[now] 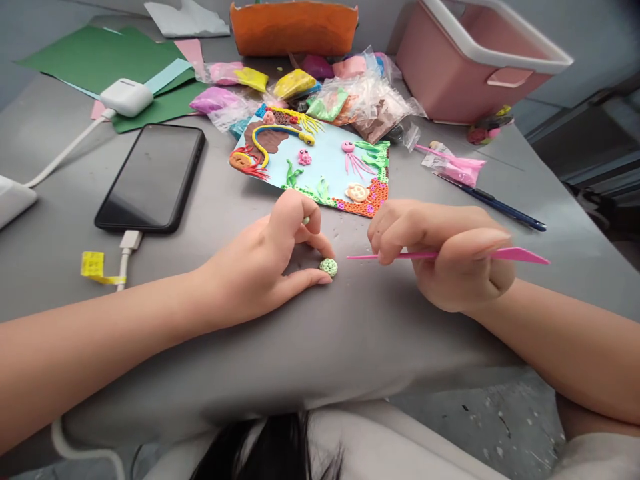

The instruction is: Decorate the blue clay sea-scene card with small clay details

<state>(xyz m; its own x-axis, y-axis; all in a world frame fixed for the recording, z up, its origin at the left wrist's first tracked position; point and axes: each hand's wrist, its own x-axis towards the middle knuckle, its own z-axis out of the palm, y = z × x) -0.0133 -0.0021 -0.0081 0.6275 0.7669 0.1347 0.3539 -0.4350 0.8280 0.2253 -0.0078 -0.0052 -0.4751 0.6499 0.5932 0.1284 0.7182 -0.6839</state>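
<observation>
My left hand (273, 257) rests on the grey table (310, 347), its thumb and forefinger pinched around a small round light-green clay piece (329, 267) with a dotted top. A tiny green bit sticks to one finger. My right hand (440, 250) is closed around a thin pink sculpting tool (515, 254), whose pointed end lies just right of the clay piece without touching it. Beyond both hands lies a light-blue card (327, 160) covered with clay sea figures: a jellyfish, seaweed, a shell and corals.
A black phone (153, 177) on a white cable lies at the left, beside an earbuds case (126, 97) and green paper (100, 60). Bags of coloured clay (350, 100) sit behind the card. A pink bin (470, 60) stands back right, an orange container (295, 27) behind, a dark pen (500, 207) right.
</observation>
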